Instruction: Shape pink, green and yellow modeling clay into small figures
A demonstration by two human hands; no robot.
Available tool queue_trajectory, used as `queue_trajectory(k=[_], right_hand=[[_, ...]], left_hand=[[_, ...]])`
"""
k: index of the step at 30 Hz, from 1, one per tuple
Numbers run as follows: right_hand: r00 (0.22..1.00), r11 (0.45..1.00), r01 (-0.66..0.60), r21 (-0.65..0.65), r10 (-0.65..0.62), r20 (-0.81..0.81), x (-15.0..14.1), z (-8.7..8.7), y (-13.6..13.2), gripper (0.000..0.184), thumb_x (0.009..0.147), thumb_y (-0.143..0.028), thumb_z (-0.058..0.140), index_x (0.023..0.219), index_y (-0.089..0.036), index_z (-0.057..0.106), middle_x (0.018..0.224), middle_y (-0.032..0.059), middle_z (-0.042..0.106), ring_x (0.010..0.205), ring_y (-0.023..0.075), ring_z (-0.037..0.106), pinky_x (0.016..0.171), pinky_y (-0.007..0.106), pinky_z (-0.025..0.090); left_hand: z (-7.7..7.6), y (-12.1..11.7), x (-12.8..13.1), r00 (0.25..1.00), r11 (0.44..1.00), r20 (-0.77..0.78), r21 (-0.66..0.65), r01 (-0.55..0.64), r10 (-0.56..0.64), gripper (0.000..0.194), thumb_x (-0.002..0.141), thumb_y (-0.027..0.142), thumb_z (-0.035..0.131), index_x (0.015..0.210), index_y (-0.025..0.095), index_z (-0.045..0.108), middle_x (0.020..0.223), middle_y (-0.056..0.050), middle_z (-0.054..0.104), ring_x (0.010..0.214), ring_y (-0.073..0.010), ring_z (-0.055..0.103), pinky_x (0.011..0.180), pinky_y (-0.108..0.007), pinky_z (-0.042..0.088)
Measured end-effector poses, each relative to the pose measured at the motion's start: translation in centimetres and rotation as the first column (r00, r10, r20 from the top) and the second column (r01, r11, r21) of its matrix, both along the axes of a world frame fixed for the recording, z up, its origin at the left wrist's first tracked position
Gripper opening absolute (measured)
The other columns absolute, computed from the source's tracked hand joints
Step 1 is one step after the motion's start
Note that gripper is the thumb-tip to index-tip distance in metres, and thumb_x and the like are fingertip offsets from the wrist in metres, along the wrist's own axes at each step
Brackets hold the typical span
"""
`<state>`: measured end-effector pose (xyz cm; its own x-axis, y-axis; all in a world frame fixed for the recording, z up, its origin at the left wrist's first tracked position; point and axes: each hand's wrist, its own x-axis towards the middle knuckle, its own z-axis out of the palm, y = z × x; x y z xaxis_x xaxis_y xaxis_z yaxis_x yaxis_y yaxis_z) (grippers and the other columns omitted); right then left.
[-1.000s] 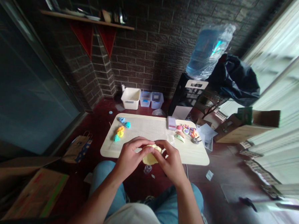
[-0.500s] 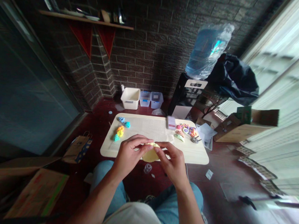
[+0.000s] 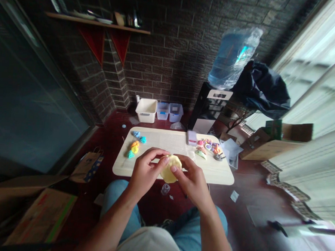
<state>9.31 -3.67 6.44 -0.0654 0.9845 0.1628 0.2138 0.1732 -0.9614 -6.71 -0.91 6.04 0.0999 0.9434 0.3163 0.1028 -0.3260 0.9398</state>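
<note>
A flattened round of pale yellow modelling clay [image 3: 169, 173] is held up between my two hands, over the near edge of the low table [image 3: 150, 173]. My left hand [image 3: 148, 165] pinches its left rim between thumb and fingers. On the right, my right hand [image 3: 191, 177] presses its thumb on the clay's front face, with the fingers behind it and partly hidden. Lumps of blue clay [image 3: 142, 139], orange and yellow clay [image 3: 135, 147] and green clay [image 3: 130, 154] lie at the table's left side.
Small coloured clay pieces [image 3: 208, 146] and a lilac box [image 3: 192, 137] sit on the table's right part. Behind it stand a white bin [image 3: 146, 111], clear tubs [image 3: 175, 113] and a water dispenser [image 3: 207, 109]. Cardboard boxes [image 3: 41, 220] flank the left; a small clear cup [image 3: 165, 189] shows below the table edge.
The yellow clay has tilted up, so its broad face and bumpy upper rim now show more fully. My right thumb has shifted from the top edge down onto its face.
</note>
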Motion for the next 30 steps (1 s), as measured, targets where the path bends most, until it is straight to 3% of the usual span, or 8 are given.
queue_trajectory(k=[3, 5, 8, 11, 20, 25, 27, 30], right_hand=[[0.997, 0.998, 0.054, 0.03, -0.056, 0.049, -0.3, -0.4, 0.0, 0.03, 0.091, -0.043, 0.058, 0.101, -0.016, 0.066, 0.077, 0.0031, 0.068, 0.064, 0.0141, 0.062, 0.054, 0.021, 0.048], [0.982, 0.992, 0.07, 0.101, -0.086, 0.166, -0.4, -0.4, 0.0, 0.026, 0.093, -0.038, 0.056, 0.101, -0.016, 0.067, 0.075, 0.0025, 0.067, 0.061, 0.0132, 0.059, 0.055, 0.021, 0.045], [0.95, 0.981, 0.059, 0.184, -0.111, 0.29, -0.6, 0.0, -0.1, 0.02, 0.094, -0.031, 0.054, 0.1, -0.017, 0.067, 0.073, 0.0023, 0.068, 0.06, 0.0132, 0.057, 0.056, 0.022, 0.042], [0.936, 0.971, 0.055, 0.233, -0.132, 0.327, -0.7, 0.3, 0.0, 0.019, 0.095, -0.028, 0.052, 0.095, -0.017, 0.067, 0.071, 0.003, 0.067, 0.06, 0.0136, 0.057, 0.057, 0.023, 0.041], [0.959, 0.978, -0.009, 0.206, -0.05, 0.279, -0.2, 0.4, 0.4, 0.026, 0.095, -0.035, 0.052, 0.092, -0.017, 0.072, 0.069, 0.0017, 0.066, 0.06, 0.0132, 0.057, 0.058, 0.022, 0.04], [0.999, 0.999, -0.011, 0.036, 0.01, 0.035, -0.1, -0.6, 0.7, 0.035, 0.088, -0.042, 0.063, 0.113, -0.018, 0.064, 0.087, 0.0038, 0.069, 0.071, 0.0151, 0.061, 0.058, 0.022, 0.045], [1.0, 1.0, 0.017, 0.005, -0.017, 0.004, -0.1, -1.1, 0.9, 0.034, 0.086, -0.043, 0.064, 0.108, -0.017, 0.065, 0.081, 0.002, 0.065, 0.067, 0.014, 0.058, 0.055, 0.022, 0.044], [0.992, 0.995, 0.072, 0.062, -0.077, 0.095, -0.1, -1.5, 1.0, 0.026, 0.09, -0.041, 0.059, 0.089, -0.017, 0.066, 0.064, -0.0031, 0.054, 0.057, 0.0107, 0.049, 0.052, 0.021, 0.038]], left_hand=[[0.0, -0.1, 0.1, 0.997, 0.996, 0.0, -0.042, 0.074, -0.074, 0.024, 0.086, 0.032, 0.065, 0.106, 0.019, 0.068, 0.105, -0.008, 0.068, 0.096, -0.0187, 0.065, 0.068, -0.022, 0.057], [0.2, 0.0, 0.0, 0.993, 0.995, -0.066, 0.017, 0.098, -0.096, 0.023, 0.087, 0.031, 0.064, 0.106, 0.02, 0.071, 0.105, -0.008, 0.069, 0.096, -0.019, 0.065, 0.07, -0.023, 0.056], [0.6, 0.1, 0.0, 0.986, 0.986, -0.165, 0.154, 0.061, -0.035, 0.015, 0.088, 0.026, 0.063, 0.095, 0.019, 0.075, 0.093, -0.007, 0.072, 0.089, -0.0177, 0.066, 0.074, -0.025, 0.054], [0.7, 0.2, 0.0, 0.984, 0.979, -0.178, 0.202, 0.024, 0.013, 0.013, 0.088, 0.025, 0.063, 0.093, 0.019, 0.074, 0.087, -0.006, 0.072, 0.084, -0.0167, 0.066, 0.074, -0.025, 0.053], [0.3, 0.1, 0.0, 0.98, 0.973, -0.189, 0.232, -0.015, 0.06, 0.015, 0.09, 0.025, 0.06, 0.092, 0.019, 0.073, 0.086, -0.006, 0.072, 0.082, -0.0165, 0.066, 0.072, -0.025, 0.053], [0.1, 0.1, 0.3, 0.983, 0.973, -0.124, 0.205, -0.105, 0.132, 0.014, 0.089, 0.026, 0.061, 0.094, 0.02, 0.073, 0.092, -0.006, 0.072, 0.087, -0.0167, 0.066, 0.072, -0.023, 0.054], [-0.1, 0.2, 0.3, 0.987, 0.98, -0.048, 0.136, -0.147, 0.154, 0.016, 0.089, 0.029, 0.061, 0.096, 0.02, 0.072, 0.099, -0.007, 0.071, 0.091, -0.0184, 0.066, 0.069, -0.023, 0.054], [-0.4, 0.3, 0.0, 0.997, 0.997, 0.004, 0.024, -0.076, 0.075, 0.023, 0.088, 0.033, 0.061, 0.106, 0.02, 0.069, 0.108, -0.008, 0.07, 0.097, -0.0207, 0.066, 0.068, -0.023, 0.055]])
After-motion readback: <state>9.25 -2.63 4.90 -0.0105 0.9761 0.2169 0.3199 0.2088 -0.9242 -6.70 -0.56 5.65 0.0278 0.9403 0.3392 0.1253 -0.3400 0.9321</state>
